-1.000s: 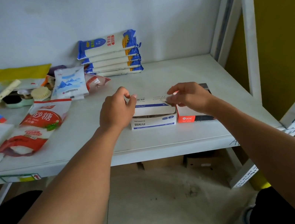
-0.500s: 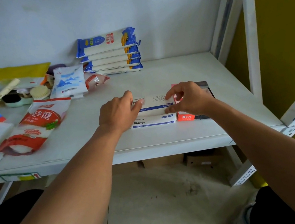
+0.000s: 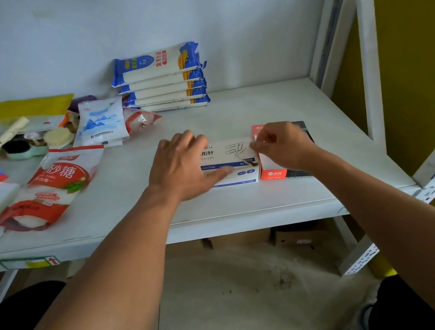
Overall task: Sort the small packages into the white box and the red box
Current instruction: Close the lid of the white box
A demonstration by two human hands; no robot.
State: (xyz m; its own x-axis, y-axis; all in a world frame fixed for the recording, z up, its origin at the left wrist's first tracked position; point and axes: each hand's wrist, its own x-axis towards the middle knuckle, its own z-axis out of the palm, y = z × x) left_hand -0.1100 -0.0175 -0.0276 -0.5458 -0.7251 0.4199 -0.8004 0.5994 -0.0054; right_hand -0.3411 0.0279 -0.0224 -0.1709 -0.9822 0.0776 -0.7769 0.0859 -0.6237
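Head camera view: a flat white box of cardboard, printed with paper clips and blue bands, sits near the front edge of a pale table, touching a red box on its right. Glossy bags crowd the left side: a red-and-white sugar pouch, a blue-and-white packet, and stacked noodle packs against the wall. The left hand lies open, palm down on the white box; the right hand pinches that box's right edge, fingers curled
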